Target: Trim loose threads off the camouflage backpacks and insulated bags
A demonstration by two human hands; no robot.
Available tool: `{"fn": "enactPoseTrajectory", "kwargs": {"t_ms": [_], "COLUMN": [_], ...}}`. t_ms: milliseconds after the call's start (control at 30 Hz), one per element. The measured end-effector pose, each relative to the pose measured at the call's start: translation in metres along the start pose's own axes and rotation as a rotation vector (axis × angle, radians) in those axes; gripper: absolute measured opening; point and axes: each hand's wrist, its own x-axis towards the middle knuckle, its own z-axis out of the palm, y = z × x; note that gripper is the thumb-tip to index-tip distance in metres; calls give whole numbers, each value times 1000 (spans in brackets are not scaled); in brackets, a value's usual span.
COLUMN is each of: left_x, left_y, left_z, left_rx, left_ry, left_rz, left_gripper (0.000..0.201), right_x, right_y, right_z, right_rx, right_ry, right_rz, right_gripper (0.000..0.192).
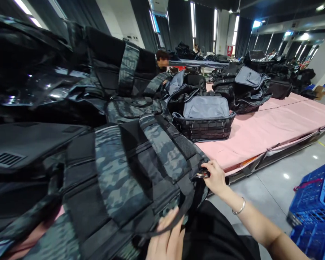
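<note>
A large camouflage bag (119, 173) with black straps lies in front of me on the pink table (273, 122). My right hand (216, 177) pinches a small dark and red piece (204, 174), perhaps a zipper pull or a tool, at the bag's right corner. There is a silver bracelet on that wrist. My left hand (166, 240) rests flat against the bag's lower edge, fingers on a black strap (178, 213).
More camouflage and black bags are stacked at the left (43, 72). A grey-lined open bag (206, 119) and piles of dark bags (246, 86) sit further along the table. Blue plastic crates (316, 202) stand on the floor at right. A person (162, 59) works behind the bags.
</note>
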Motion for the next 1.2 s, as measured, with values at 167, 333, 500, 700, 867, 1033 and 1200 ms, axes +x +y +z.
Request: {"fn": "enactPoseTrajectory", "kwargs": {"t_ms": [167,333,500,700,867,1033,1200], "left_x": [55,51,52,50,6,-73,-111], "left_y": [-32,-59,-68,-84,-94,-53,-30], "left_z": [-6,-14,-29,-36,-35,-3,35], "left_rx": [246,282,239,196,353,50,-268], "left_ry": [-57,61,141,85,230,443,181], "left_rz": [52,159,177,142,-139,-1088,-1309], "left_gripper": [52,48,45,36,34,39,36], "right_x": [9,24,21,-51,-88,-94,-86], "right_y": [-22,-22,17,49,31,-3,-20], "right_z": [3,-22,-25,28,41,35,45], "right_rx": [444,949,1006,867,774,553,542], "right_ry": [-72,-132,-108,-98,-46,-130,-151], "right_rz": [101,459,681,781,672,187,211], "right_gripper": [10,24,40,48,38,32,16]}}
